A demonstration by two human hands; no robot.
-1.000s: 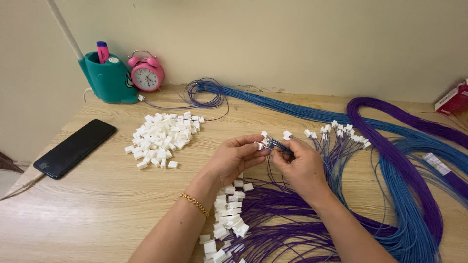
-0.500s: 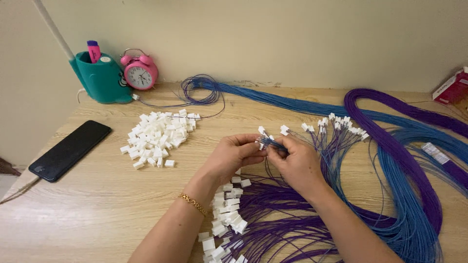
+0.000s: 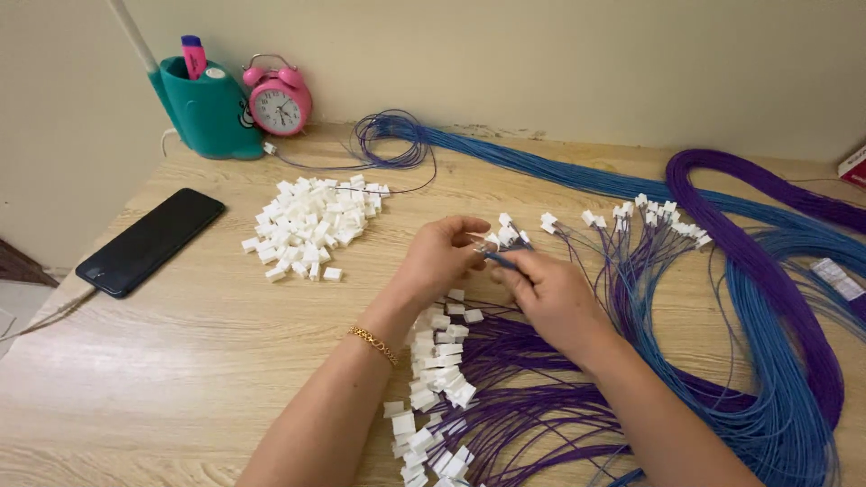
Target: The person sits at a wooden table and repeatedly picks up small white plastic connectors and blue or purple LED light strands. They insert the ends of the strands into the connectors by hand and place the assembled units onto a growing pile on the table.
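At the middle of the wooden tabletop [image 3: 180, 361] the person's two hands meet. The left hand [image 3: 439, 261], with a thin gold bracelet [image 3: 373, 343] at the wrist, has its fingers curled in, pinching a small white connector [image 3: 502, 238] at their tips. The right hand [image 3: 552, 296] is pressed close against it, its fingers closed on a blue wire [image 3: 499, 260] whose end reaches the connector. How tightly either hand grips I cannot tell from here.

Just beyond the hands, more wire ends already fitted with white connectors [image 3: 649, 215] fan out across the tabletop. They belong to long bundles: the blue wire bundle [image 3: 776, 361] sweeps from the wall down the right side, and the purple wire bundle [image 3: 749, 194] loops beside it. Under and in front of the wrists lies a spread of purple wires [image 3: 514, 397], each tipped with a white housing [image 3: 437, 361], running in a loose row toward the near edge.

To the left, well apart from the hands, sits a heap of loose white connectors [image 3: 311, 225]. Farther left a black phone [image 3: 152, 241] lies face up, slanted, with a cable at its near end. Against the wall stand a teal pen holder [image 3: 206, 108] with a pink marker [image 3: 193, 56] in it and, touching or just beside it, a pink twin-bell alarm clock [image 3: 278, 99]. A small coil of blue wire [image 3: 392, 140] lies near the clock.
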